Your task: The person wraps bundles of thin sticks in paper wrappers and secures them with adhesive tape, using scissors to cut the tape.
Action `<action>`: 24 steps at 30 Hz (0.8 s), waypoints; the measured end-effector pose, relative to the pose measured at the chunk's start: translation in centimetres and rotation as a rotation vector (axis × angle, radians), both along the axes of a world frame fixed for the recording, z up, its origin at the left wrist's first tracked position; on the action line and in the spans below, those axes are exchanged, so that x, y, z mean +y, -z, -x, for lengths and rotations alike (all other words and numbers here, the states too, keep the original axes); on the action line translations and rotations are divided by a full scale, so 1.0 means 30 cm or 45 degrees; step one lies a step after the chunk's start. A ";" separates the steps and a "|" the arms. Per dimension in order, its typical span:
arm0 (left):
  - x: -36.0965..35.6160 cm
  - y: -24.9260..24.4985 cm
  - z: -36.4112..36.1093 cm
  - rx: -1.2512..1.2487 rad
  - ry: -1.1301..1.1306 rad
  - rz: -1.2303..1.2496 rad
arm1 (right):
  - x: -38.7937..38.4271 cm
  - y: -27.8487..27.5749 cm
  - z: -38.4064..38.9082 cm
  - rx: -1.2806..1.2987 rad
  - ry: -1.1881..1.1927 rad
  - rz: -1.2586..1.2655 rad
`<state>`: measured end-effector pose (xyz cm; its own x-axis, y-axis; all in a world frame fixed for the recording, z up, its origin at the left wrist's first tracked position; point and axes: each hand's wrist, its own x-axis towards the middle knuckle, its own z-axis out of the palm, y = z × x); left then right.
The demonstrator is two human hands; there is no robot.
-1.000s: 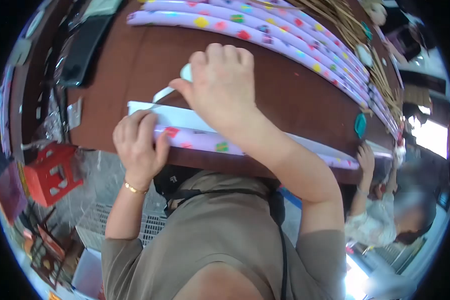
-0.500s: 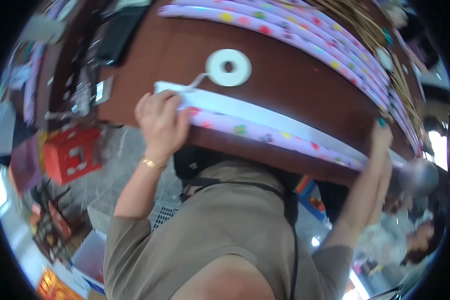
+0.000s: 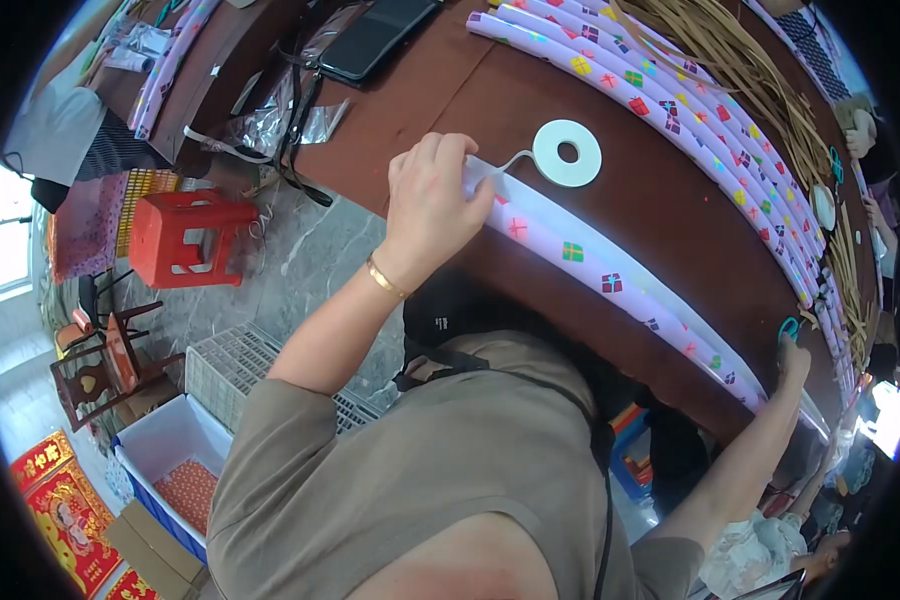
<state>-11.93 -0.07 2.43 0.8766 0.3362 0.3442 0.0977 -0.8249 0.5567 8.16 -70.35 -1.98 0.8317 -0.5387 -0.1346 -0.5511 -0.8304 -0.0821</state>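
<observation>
A partly rolled sheet of lilac wrapping paper [image 3: 620, 290] printed with small gift boxes lies along the near table edge, its white inner side showing on the far side. My left hand [image 3: 432, 195] is closed over its left end. A strip of white tape runs from under those fingers to a tape roll [image 3: 568, 153] lying flat on the table. At the paper's right end is my right hand [image 3: 794, 362], closed, with the teal handle of scissors [image 3: 789, 328] sticking out. The blades are hidden.
Several finished lilac paper rolls [image 3: 660, 110] lie across the brown table [image 3: 450, 100], beside brown strips [image 3: 730, 60]. A black phone [image 3: 380, 40] rests at the far left. A red stool [image 3: 185, 240] stands on the floor at left. Other people [image 3: 770, 550] are at right.
The view has shifted and sharpened. Both hands remain at the paper's two ends. The white inner band looks narrower near the left end.
</observation>
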 end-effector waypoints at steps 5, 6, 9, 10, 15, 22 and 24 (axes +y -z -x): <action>-0.003 -0.013 -0.013 0.060 0.003 0.047 | 0.311 -0.183 0.148 -0.167 0.463 -1.118; -0.007 -0.013 -0.008 0.046 0.001 0.058 | 0.386 -0.199 0.178 -0.302 0.525 -1.335; -0.017 0.047 0.022 -0.202 -0.011 -0.108 | 0.509 -0.185 0.227 -0.330 -0.009 -1.261; -0.019 0.064 0.032 -0.203 -0.018 -0.112 | 0.591 -0.225 0.247 -0.291 -0.186 -1.301; -0.031 0.088 0.060 -0.309 0.021 -0.215 | 0.987 -0.287 0.231 -0.280 -0.781 -0.899; -0.036 0.112 0.060 -0.370 -0.049 -0.227 | 1.548 -0.447 0.216 -0.196 -1.763 -0.183; -0.039 0.099 0.063 -0.367 -0.045 -0.203 | 1.628 -0.440 0.179 -0.257 -1.953 -0.021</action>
<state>-13.83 -1.24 -0.54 0.7243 0.2866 0.6271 -0.0150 -0.9027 0.4299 2.78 -21.49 11.23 0.5704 0.8200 0.0468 0.8210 -0.5675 -0.0626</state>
